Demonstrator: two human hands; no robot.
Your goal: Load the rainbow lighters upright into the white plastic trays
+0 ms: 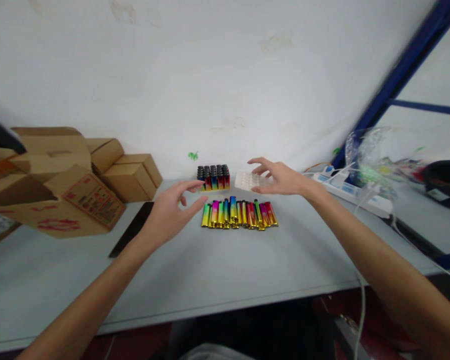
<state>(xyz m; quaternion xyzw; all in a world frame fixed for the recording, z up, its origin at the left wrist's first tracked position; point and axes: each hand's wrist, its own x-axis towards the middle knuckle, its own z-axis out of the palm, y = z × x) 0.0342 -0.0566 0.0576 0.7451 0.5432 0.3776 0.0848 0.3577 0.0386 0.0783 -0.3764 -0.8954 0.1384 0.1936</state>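
Metallic, rainbow-coloured lighters [238,215] lie side by side in a loose pile on the grey table. Behind them, several more lighters [213,178] stand upright in tight rows with their black tops up. Beside that block is a clear plastic tray [244,181] with rows of small pockets. My left hand [173,212] hovers left of the pile with thumb and fingers apart, holding nothing. Over the right part of the tray is my right hand [279,178], fingers spread and curved, thumb by the tray's front edge. Whether that thumb touches the tray I cannot tell.
On the left stand an open cardboard box [78,200] and smaller cartons [129,175], with a dark flat object [133,230] in front. To the right lie a white power strip [352,192] with cables and a clear plastic bag [367,155]. A blue metal frame [397,75] rises there.
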